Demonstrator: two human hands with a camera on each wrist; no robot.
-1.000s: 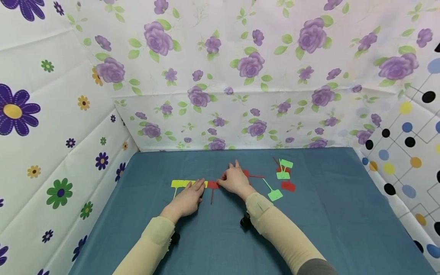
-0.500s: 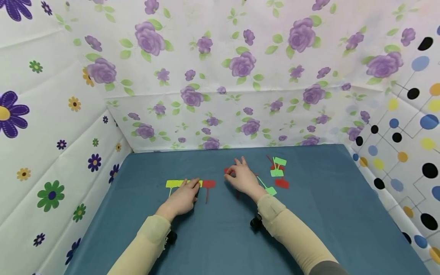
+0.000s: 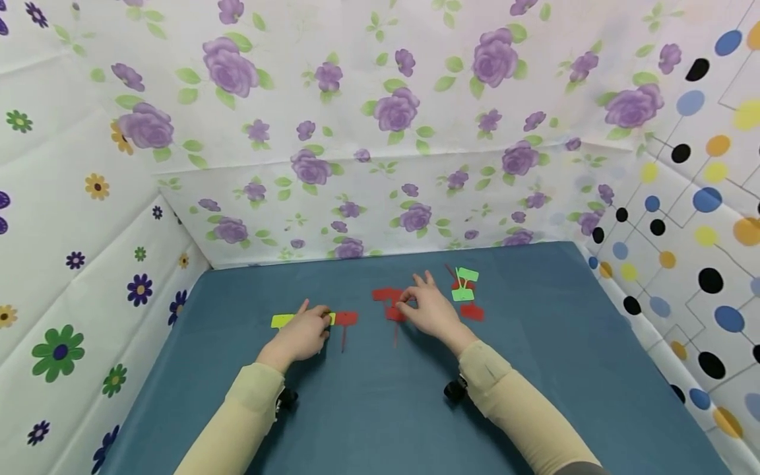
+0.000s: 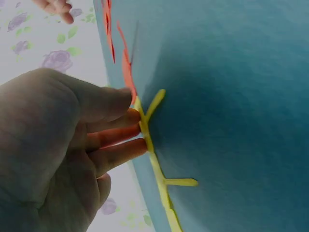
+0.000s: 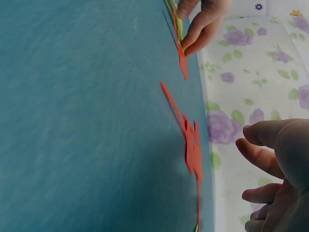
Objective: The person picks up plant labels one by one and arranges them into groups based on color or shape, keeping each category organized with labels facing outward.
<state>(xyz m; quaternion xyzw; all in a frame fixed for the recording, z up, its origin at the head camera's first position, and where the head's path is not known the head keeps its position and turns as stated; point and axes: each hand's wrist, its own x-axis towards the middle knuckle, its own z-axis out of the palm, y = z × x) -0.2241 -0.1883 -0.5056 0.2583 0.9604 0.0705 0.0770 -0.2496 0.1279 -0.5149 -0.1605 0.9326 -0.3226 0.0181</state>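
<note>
Yellow T-shaped plant labels (image 3: 282, 321) lie in a row on the blue cloth, with a red plant label (image 3: 346, 318) at the row's right end. Over this row is my left hand (image 3: 299, 332), fingertips touching the yellow labels' top edge in the left wrist view and thumb near the red one. My right hand (image 3: 436, 313) hovers beside two overlapping red plant labels (image 3: 386, 294). In the right wrist view its thumb and fingers (image 5: 260, 157) are apart, with nothing between them. My left hand covers part of the yellow row.
Right of my right hand lie green plant labels (image 3: 463, 295) overlapping a red one, plus a separate red label (image 3: 472, 312). The blue cloth (image 3: 368, 409) covers the table. Floral sheets (image 3: 380, 178) stand behind and at the left, a dotted one (image 3: 671, 264) at the right.
My right hand has left the red label at the row's end and moved right to the other red labels. My left hand has risen from lying flatter over the row. The view has shifted right.
</note>
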